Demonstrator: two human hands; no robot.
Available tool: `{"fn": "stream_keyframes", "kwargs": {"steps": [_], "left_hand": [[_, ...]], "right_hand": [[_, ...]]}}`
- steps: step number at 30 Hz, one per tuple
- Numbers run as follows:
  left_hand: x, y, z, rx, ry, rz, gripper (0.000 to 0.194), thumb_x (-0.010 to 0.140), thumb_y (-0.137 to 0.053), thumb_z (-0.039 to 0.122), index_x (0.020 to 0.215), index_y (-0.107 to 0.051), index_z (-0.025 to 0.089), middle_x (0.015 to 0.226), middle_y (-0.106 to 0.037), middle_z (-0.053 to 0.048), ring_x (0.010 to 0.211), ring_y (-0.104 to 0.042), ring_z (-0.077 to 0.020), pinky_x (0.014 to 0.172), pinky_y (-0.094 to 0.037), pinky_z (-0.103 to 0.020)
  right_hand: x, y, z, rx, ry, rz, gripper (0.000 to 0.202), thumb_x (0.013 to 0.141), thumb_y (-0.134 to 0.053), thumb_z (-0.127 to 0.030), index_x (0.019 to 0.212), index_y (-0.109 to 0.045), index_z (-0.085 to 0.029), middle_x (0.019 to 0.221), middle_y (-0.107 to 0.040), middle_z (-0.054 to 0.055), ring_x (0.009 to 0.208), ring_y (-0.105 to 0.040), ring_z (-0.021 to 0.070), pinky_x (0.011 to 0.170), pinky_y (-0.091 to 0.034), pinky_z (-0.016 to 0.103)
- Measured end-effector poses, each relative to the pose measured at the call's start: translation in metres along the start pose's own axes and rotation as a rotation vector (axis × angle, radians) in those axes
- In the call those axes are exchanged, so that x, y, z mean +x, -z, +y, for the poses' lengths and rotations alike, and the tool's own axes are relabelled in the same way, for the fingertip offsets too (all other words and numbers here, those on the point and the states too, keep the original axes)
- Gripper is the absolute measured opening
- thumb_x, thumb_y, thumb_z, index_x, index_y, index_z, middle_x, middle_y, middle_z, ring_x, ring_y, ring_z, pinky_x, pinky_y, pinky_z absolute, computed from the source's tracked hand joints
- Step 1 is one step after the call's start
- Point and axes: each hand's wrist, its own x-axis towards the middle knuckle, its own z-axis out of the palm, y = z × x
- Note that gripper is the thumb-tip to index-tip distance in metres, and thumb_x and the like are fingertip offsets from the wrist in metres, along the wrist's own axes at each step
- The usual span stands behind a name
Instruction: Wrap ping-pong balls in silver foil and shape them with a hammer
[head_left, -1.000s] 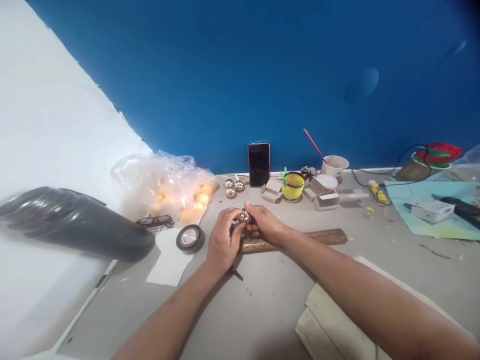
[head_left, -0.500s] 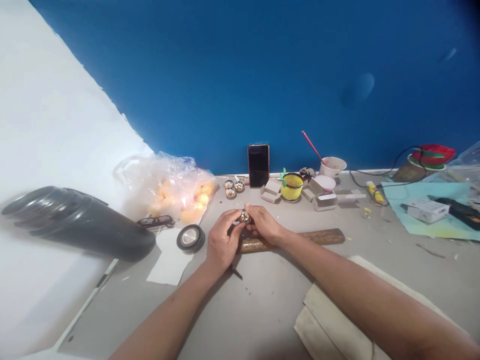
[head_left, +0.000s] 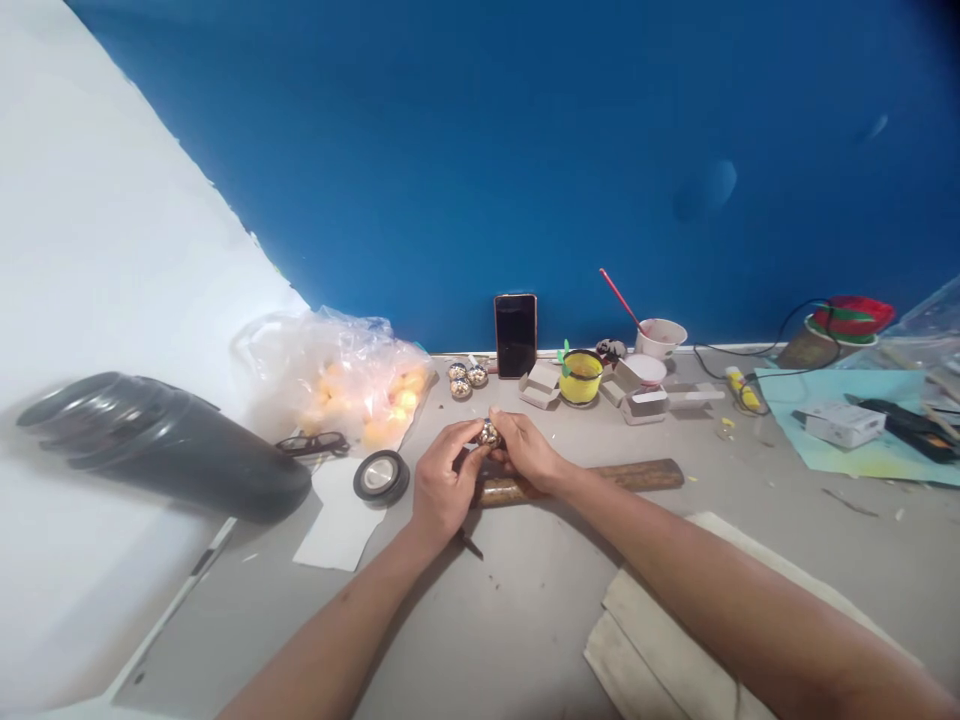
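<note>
Between the fingertips of both hands sits a small shiny ball (head_left: 490,434) with a speckled gold and dark surface. My left hand (head_left: 444,480) grips its left side with thumb and fingers. From the right, my right hand (head_left: 531,452) closes on the same ball, its thumb on top. Under the hands lies a brown wooden stick (head_left: 637,474), partly hidden by the right hand and wrist. A thin dark tool (head_left: 471,545) pokes out beside my left wrist. Further back, several similar shiny balls (head_left: 460,386) rest together on the table.
Left stand a dark cylinder (head_left: 172,440), eyeglasses (head_left: 315,441), a tape roll (head_left: 381,478) and a plastic bag (head_left: 337,370) of orange things. Behind are a phone (head_left: 516,336), a yellow pot (head_left: 580,376), small boxes (head_left: 646,405) and a paper cup (head_left: 661,338). Folded cloth (head_left: 637,640) lies at front right.
Both hands stay around the ball with hardly any movement. The view has shifted very slightly, so things on the right appear a little further left.
</note>
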Motion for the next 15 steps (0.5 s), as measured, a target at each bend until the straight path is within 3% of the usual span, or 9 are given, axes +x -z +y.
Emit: {"fn": "stream_keyframes", "kwargs": {"steps": [7, 11, 15], "left_hand": [[0.0, 0.0, 0.001, -0.073, 0.188, -0.004, 0.037, 0.093, -0.067, 0.031, 0.129, -0.063, 0.021, 0.123, -0.07, -0.009, 0.104, -0.071, -0.0207, 0.088, -0.059, -0.033], [0.004, 0.001, -0.001, -0.186, 0.284, -0.001, 0.03, 0.091, -0.068, 0.035, 0.117, -0.068, 0.021, 0.123, -0.068, -0.009, 0.107, -0.069, -0.022, 0.088, -0.059, -0.033], [0.013, 0.008, -0.005, -0.408, 0.499, 0.041, 0.035, 0.088, -0.072, 0.046, 0.109, -0.071, 0.018, 0.111, -0.074, -0.009, 0.098, -0.07, -0.0226, 0.089, -0.058, -0.036]], "right_hand": [[0.002, 0.003, -0.001, 0.23, -0.13, -0.077, 0.067, 0.084, -0.054, -0.084, 0.073, -0.057, -0.018, 0.053, -0.046, -0.004, 0.045, -0.035, 0.0078, 0.044, -0.028, 0.02], [0.006, 0.006, 0.006, 0.189, -0.123, -0.138, 0.073, 0.087, -0.046, -0.086, 0.081, -0.065, -0.016, 0.057, -0.055, 0.0, 0.048, -0.045, 0.0103, 0.045, -0.033, 0.02], [0.01, 0.008, 0.007, 0.245, -0.142, -0.138, 0.073, 0.087, -0.049, -0.084, 0.091, -0.07, -0.015, 0.065, -0.065, 0.004, 0.052, -0.05, 0.0109, 0.044, -0.032, 0.019]]}}
